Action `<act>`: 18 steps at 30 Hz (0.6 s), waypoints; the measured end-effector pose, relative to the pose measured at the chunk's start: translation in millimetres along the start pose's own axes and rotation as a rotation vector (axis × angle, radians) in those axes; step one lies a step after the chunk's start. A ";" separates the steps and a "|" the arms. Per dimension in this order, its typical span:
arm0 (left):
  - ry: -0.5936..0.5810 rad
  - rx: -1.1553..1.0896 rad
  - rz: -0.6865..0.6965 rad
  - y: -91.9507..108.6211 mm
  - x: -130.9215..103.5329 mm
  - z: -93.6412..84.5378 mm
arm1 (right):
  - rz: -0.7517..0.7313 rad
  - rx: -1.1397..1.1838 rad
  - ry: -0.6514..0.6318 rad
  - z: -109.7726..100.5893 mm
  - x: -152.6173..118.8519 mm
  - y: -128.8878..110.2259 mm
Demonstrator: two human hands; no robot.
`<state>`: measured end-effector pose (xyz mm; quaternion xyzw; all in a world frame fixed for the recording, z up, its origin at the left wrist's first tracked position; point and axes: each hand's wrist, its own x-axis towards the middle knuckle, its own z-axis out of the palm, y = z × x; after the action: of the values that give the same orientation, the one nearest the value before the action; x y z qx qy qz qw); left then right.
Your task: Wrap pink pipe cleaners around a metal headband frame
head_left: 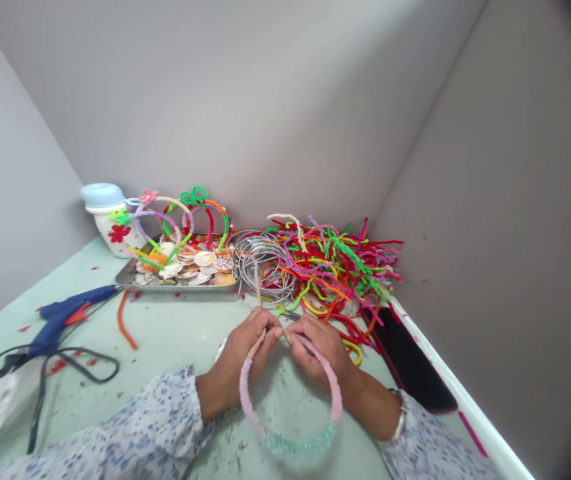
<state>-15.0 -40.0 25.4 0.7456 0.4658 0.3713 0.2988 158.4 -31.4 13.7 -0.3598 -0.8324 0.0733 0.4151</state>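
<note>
Between my two hands is a fuzzy ring wrapped in pipe cleaner (336,393), pink at the sides and mint green at the bottom. My left hand (245,347) pinches its left end between thumb and fingers, and a pale peach pipe cleaner (258,283) sticks up behind that hand. My right hand (318,347) is closed on the right end. The fingertips nearly meet where the ends come together, hiding the join. Just behind my right fingers a dark metal tool tip (291,315) shows; whether the hand touches it, I cannot tell.
At the back stands a metal tray (180,288) of shells with several decorated hoops (158,217), beside a white cup (115,230). Coiled wire (265,267) and a pile of pipe cleaners (335,260) lie right. A blue glue gun (58,320) lies left, a dark phone (410,360) right.
</note>
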 end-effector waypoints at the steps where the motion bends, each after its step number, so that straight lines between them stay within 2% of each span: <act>1: -0.006 0.003 -0.007 0.2 0.0 -0.2 | 0.003 -0.004 0.002 -0.3 0.2 -0.2; 18: -0.038 -0.053 -0.064 -3.1 -1.6 1.6 | -0.012 0.000 0.002 0.5 0.3 0.5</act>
<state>-15.6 -40.5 21.7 0.7290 0.4738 0.3593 0.3391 158.2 -30.8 13.3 -0.3549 -0.8340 0.0705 0.4165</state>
